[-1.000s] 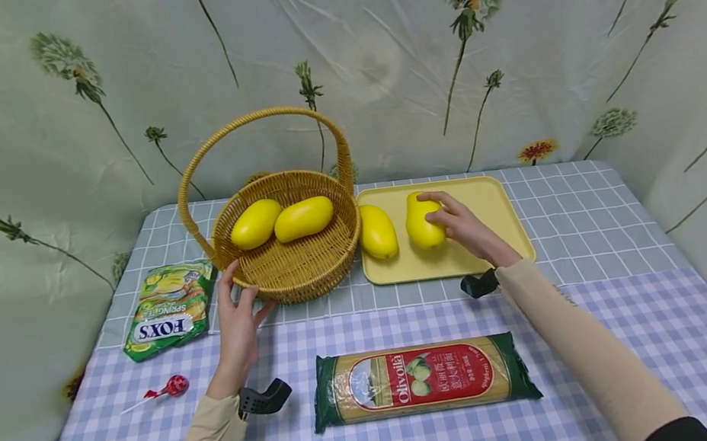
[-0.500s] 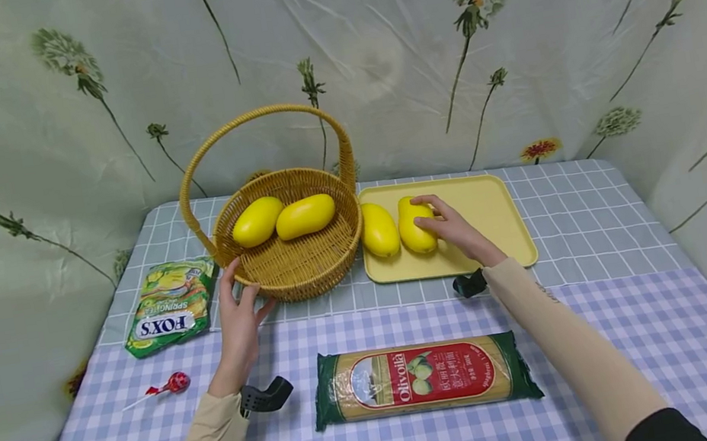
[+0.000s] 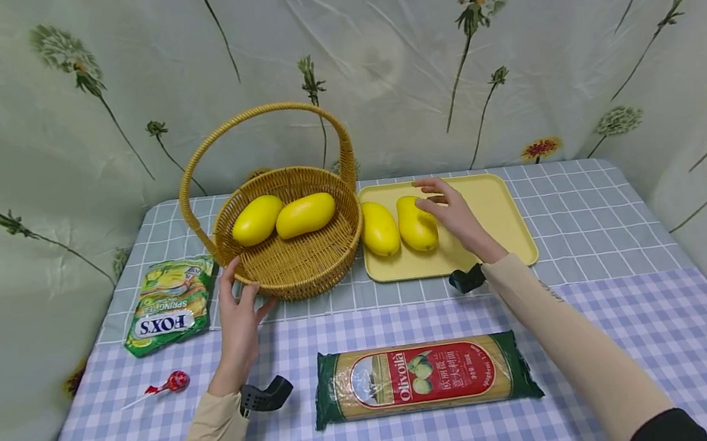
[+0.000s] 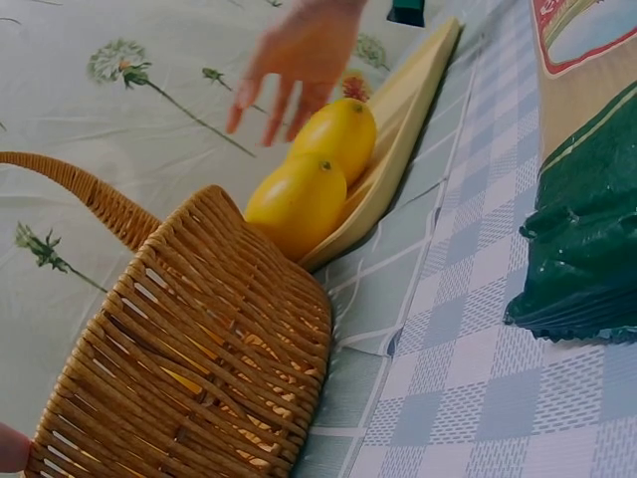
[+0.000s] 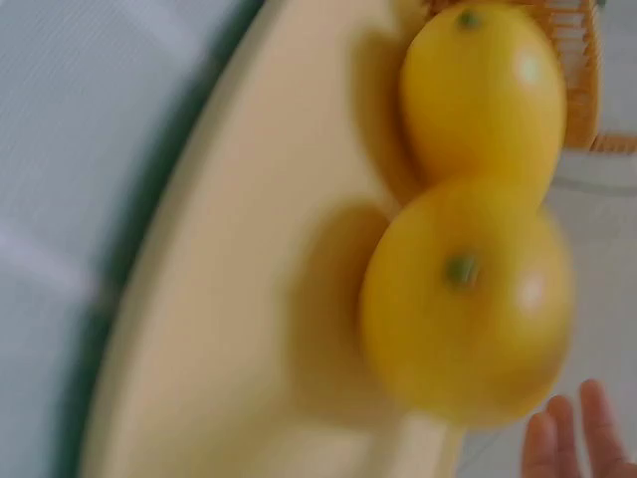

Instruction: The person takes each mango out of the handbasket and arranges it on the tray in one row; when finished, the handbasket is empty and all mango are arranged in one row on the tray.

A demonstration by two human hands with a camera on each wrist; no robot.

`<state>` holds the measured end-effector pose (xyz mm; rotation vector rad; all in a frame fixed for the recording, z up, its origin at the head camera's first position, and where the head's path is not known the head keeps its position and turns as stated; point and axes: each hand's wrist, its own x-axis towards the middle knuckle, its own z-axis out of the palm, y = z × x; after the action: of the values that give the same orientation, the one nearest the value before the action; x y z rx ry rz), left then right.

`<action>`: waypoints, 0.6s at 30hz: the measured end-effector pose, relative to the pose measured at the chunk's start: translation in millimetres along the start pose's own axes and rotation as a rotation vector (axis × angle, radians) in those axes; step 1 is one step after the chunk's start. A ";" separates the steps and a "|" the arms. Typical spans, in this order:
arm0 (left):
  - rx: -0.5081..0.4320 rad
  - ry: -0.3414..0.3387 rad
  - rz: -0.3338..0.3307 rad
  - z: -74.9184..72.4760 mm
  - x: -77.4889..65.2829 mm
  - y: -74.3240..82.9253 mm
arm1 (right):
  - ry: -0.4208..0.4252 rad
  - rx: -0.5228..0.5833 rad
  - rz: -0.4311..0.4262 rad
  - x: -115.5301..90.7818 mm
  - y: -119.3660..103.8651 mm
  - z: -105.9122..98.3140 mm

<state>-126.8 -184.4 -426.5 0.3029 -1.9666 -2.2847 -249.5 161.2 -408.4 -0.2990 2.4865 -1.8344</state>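
Note:
Two yellow mangoes lie side by side on the pale yellow tray (image 3: 479, 224). My right hand (image 3: 457, 216) hovers by the right mango (image 3: 417, 224), fingers loosely extended and holding nothing; they also show in the right wrist view, apart from that fruit. The left mango (image 3: 380, 229) lies close to the wicker basket (image 3: 304, 259). Inside the basket are two more mangoes, one (image 3: 258, 220) tilted and one (image 3: 306, 216) lying flatter. My left hand (image 3: 241, 331) touches the basket's near-left side with spread fingers. Only a fingertip of it shows in the left wrist view.
A green FOX'S candy bag (image 3: 166, 308) lies left of the basket, with a red lollipop (image 3: 177, 381) in front of it. A spaghetti pack (image 3: 423, 377) lies across the front of the checked cloth (image 3: 626, 362). The basket's tall handle (image 3: 253, 113) arches over it.
My right hand has shifted the right mango leftward, closer to the other mango on the tray, then let it go and lifted slightly off. The left hand has stayed at the basket.

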 end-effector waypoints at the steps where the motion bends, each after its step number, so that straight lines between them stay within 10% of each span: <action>1: 0.001 0.002 -0.001 -0.1 0.2 0.0 | 0.005 0.025 -0.027 0.5 -4.3 3.2; 18: 0.002 0.018 -0.007 -1.2 0.9 -0.1 | -0.482 0.012 -0.249 49.8 -66.4 97.6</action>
<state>-127.4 -185.8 -426.8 0.3299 -1.9624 -2.2764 -275.6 41.6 -370.5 -0.9608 2.1758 -1.6018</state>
